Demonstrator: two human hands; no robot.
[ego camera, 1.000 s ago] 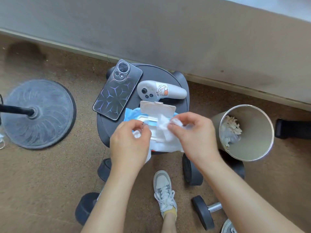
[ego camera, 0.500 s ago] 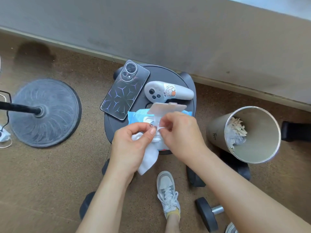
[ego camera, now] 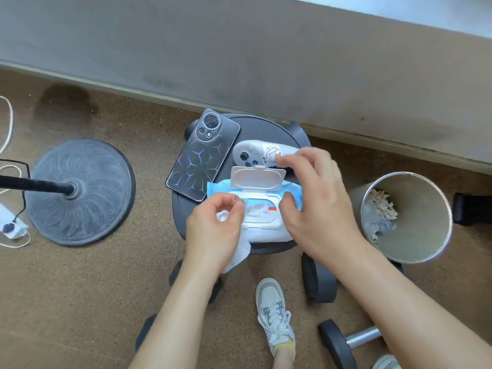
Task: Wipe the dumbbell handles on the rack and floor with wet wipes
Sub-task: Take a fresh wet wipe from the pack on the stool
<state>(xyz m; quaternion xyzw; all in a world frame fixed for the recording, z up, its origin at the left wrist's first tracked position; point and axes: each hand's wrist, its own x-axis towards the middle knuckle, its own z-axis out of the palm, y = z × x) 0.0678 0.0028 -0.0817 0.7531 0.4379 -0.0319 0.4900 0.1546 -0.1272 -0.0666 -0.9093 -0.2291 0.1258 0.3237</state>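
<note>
A blue and white wet wipe pack [ego camera: 262, 209] lies on a round black stool [ego camera: 262, 131], its lid flipped up. My left hand [ego camera: 213, 231] holds a white wet wipe [ego camera: 238, 255] that hangs below the palm, just left of the pack's opening. My right hand [ego camera: 316, 206] hovers spread over the pack's right end, fingers apart, holding nothing. A dumbbell [ego camera: 346, 342] with a chrome handle lies on the floor at the lower right. Another black dumbbell head [ego camera: 318, 279] sits under the stool's edge.
A phone [ego camera: 203, 155] and a white controller [ego camera: 255, 154] share the stool top. A metal bin [ego camera: 404, 217] with used wipes stands to the right. A round stand base [ego camera: 80, 190] with cables is at left. My shoe [ego camera: 274, 312] is below the stool.
My right hand has let go of the wipe and spread open over the pack's right end. The wipe is now free of the pack, held in my left hand alone.
</note>
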